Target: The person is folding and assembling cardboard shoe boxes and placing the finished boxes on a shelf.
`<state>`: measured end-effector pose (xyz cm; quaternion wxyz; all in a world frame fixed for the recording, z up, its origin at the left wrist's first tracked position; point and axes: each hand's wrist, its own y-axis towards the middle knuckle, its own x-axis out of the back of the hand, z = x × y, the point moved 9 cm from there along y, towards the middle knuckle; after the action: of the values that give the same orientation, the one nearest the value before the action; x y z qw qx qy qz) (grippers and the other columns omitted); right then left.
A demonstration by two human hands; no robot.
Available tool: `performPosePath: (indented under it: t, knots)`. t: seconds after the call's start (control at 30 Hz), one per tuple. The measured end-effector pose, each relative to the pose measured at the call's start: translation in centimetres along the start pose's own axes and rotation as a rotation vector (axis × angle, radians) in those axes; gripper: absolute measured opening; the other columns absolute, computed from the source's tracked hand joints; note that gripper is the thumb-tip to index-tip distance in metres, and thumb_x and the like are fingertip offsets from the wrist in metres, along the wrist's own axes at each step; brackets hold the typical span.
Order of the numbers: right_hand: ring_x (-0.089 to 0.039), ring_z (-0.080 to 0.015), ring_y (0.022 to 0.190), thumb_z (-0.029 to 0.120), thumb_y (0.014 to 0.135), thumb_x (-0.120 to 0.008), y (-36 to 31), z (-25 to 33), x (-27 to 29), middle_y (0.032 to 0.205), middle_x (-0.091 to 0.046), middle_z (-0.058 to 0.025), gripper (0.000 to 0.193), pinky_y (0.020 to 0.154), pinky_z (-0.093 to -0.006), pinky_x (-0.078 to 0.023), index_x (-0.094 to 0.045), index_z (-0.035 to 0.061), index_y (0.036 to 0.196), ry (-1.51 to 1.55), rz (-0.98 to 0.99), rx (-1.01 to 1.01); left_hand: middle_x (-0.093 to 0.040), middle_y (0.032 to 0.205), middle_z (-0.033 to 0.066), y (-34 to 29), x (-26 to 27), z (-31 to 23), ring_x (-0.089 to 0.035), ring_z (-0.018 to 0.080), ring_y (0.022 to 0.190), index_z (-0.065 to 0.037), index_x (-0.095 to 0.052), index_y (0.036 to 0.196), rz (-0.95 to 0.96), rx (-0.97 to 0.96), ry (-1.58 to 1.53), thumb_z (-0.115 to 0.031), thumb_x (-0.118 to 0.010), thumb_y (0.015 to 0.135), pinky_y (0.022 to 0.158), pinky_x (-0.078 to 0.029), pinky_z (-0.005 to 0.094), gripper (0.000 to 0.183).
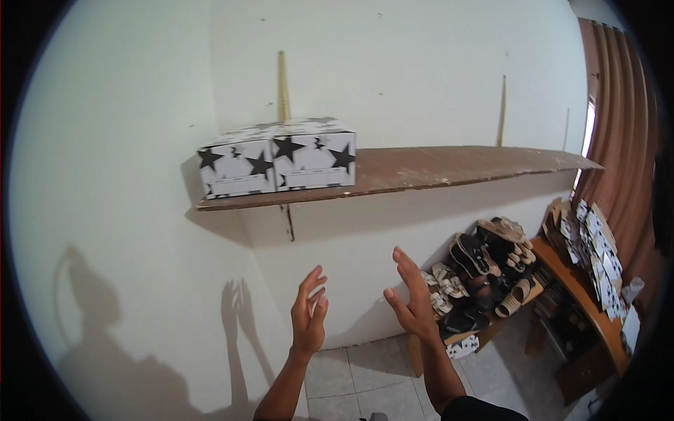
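Observation:
Both my hands are raised in the air below a brown wall shelf (435, 168), with a gap between them. My left hand (307, 317) has its fingers loosely bent and apart, and nothing is in it. Fingers stretched upward and thumb out, my right hand (414, 298) is empty too. Two white boxes with black stars, a left box (239, 168) and a right box (316, 161), stand side by side at the shelf's left end, above my hands. Neither hand touches them.
To the right, a pile of shoes and sandals (484, 270) lies on a low wooden table (537, 288). Flattened star-patterned cardboard (593, 252) is heaped on a wooden desk (597, 330) beside a brown curtain (625, 133). A metal bracket (288, 223) sticks out under the shelf. Grey tiles (375, 375) cover the floor.

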<state>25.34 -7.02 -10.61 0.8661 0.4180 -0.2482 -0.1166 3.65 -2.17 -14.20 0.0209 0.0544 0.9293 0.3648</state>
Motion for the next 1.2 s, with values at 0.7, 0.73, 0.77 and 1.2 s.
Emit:
performPosePath:
  t: [0.7,0.73,0.77,1.2]
  knots:
    - [-0.05,-0.029,0.136,0.024,0.099,-0.066,-39.4,-3.7,40.3,0.148,-0.049,-0.0161,0.06,0.113,-0.0442,-0.042,-0.043,0.0047,0.15,-0.304,-0.797,-0.739,-0.045,0.152,0.0186,-18.8,-46.7,3.0,-0.051,0.0244,0.128,0.001,-0.036,0.151,0.872,0.441,-0.571,-0.031,-0.049,0.102,0.105,-0.043,0.0388,0.06]
    - [-0.05,-0.029,0.136,0.024,0.099,-0.066,-41.2,-3.2,42.1,0.148,-0.049,-0.0161,0.06,0.113,-0.0442,-0.042,-0.043,0.0047,0.15,-0.325,-0.815,-0.745,-0.045,0.152,0.0183,-20.1,-49.2,2.7,-0.052,0.0241,0.128,-0.002,-0.036,0.152,0.898,0.461,-0.566,-0.036,-0.049,0.102,0.105,-0.044,0.0393,0.062]
    - [-0.051,-0.0293,0.136,0.025,0.099,-0.065,-43.1,-2.7,44.0,0.149,-0.049,-0.0162,0.059,0.113,-0.0443,-0.042,-0.043,0.0041,0.15,-0.326,-0.873,-0.754,-0.045,0.151,0.0181,-21.3,-51.7,2.5,-0.053,0.0238,0.127,-0.004,-0.036,0.152,0.92,0.48,-0.561,-0.042,-0.05,0.102,0.104,-0.045,0.0398,0.065]
    - [-0.053,-0.0293,0.134,0.024,0.099,-0.064,-53.4,-4.1,61.2,0.147,-0.052,-0.0173,0.057,0.112,-0.0429,-0.043,-0.044,0.0021,0.148,-0.434,-1.136,-0.84,-0.048,0.148,0.0191,-31.0,-78.8,-2.9,-0.054,0.0261,0.126,-0.003,-0.038,0.15,1.18,0.54,-0.773,-0.034,-0.049,0.104,0.105,-0.045,0.0408,0.056]
